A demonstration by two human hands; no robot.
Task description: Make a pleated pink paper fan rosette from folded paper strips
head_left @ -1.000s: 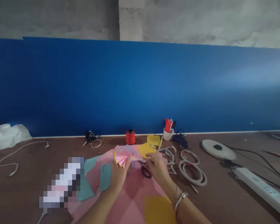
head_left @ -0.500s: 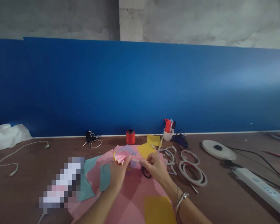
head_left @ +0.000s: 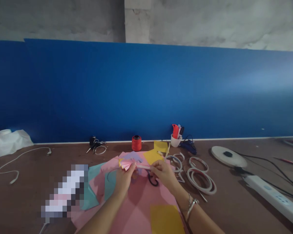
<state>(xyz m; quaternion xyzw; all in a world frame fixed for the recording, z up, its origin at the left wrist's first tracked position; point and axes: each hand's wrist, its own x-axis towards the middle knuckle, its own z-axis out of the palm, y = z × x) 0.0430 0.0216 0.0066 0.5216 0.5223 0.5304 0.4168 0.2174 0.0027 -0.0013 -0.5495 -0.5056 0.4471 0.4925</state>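
Observation:
Between the thumb and fingers of my left hand [head_left: 124, 178] is a pleated pink paper fan [head_left: 127, 163] with a yellow edge. A narrow pale strip [head_left: 143, 167] runs from the fan's gathered end to my right hand [head_left: 164, 172], whose fingers are pinched on it. What the strip is made of is hard to tell. Beneath both hands lie pink paper sheets [head_left: 136, 208]. A black curved handle [head_left: 153, 182], perhaps of scissors, shows under my right hand. Teal paper [head_left: 91, 195] sticks out left of my left hand, with lilac paper [head_left: 134, 156] behind the fan.
A red thread spool [head_left: 136, 143] and a white cup [head_left: 176, 141] of pens stand by the blue partition [head_left: 146, 91]. Coiled white strips [head_left: 202, 182] lie to the right, then a power strip [head_left: 274, 196]. Keys [head_left: 95, 143] rest at the back left. Yellow paper [head_left: 166, 219] is in front.
My right hand has shifted slightly right, and more of the pale strip shows between the hands. The fan has turned so its pleats look narrower.

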